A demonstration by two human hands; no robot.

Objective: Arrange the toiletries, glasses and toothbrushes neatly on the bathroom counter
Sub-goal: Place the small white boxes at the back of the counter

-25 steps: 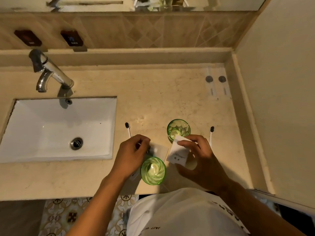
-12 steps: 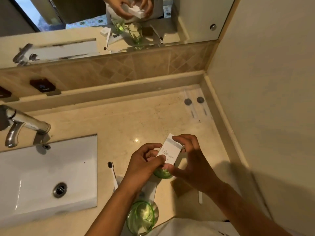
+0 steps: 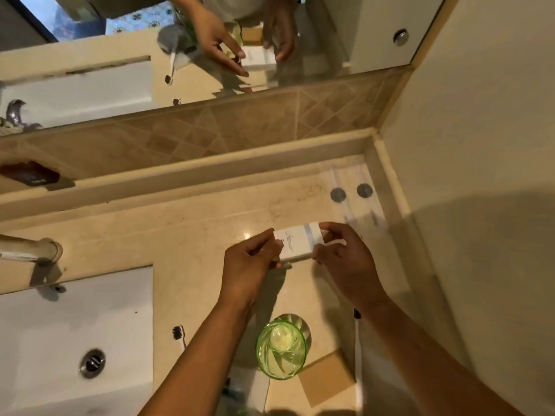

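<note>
Both grips are pinched on the little white box (image 3: 298, 245) now, left hand (image 3: 251, 267) and right hand (image 3: 345, 259) at either end, carried further back over the tabletop (image 3: 180, 235), well past the green glass (image 3: 281, 349).

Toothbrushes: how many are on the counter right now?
2. One toothbrush lies beside the sink, left of the left forearm; another toothbrush lies under the right forearm, mostly hidden.
</note>
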